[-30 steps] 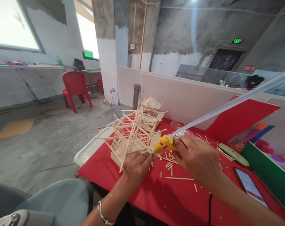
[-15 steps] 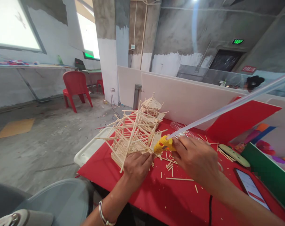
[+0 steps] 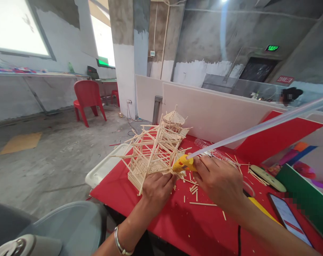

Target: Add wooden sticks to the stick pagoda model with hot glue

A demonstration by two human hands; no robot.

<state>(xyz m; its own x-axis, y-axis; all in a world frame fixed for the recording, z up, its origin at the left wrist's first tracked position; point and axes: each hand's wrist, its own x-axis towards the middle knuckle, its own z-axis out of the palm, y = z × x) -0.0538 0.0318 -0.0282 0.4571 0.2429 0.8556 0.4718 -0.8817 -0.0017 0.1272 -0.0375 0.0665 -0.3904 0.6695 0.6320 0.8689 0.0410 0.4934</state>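
Observation:
My right hand (image 3: 221, 177) is wrapped around a yellow hot glue gun (image 3: 184, 163), with a long clear glue stick (image 3: 246, 133) rising out of its back. The gun's nozzle points at the front right corner of a wooden stick model (image 3: 150, 156), an open frame of thin pale sticks with sloping roof bars. At the model's front edge, my left hand (image 3: 158, 188) is closed with its fingertips against the frame near the nozzle. Those fingertips are partly hidden. Behind the frame stands a smaller pavilion (image 3: 174, 119) with a pointed stick roof.
Cut sticks (image 3: 194, 190) lie scattered on the red tabletop (image 3: 182, 224). To the right are a phone (image 3: 286, 213), an oval green piece (image 3: 268, 177) and a green board (image 3: 302, 199). White panels (image 3: 204, 110) border the back. A grey stool (image 3: 70, 224) is at lower left.
The view has shifted slightly, and a yellow object now shows under my right forearm. Both hands keep their places at the model's corner, with the glue gun nozzle slightly closer to my left fingertips.

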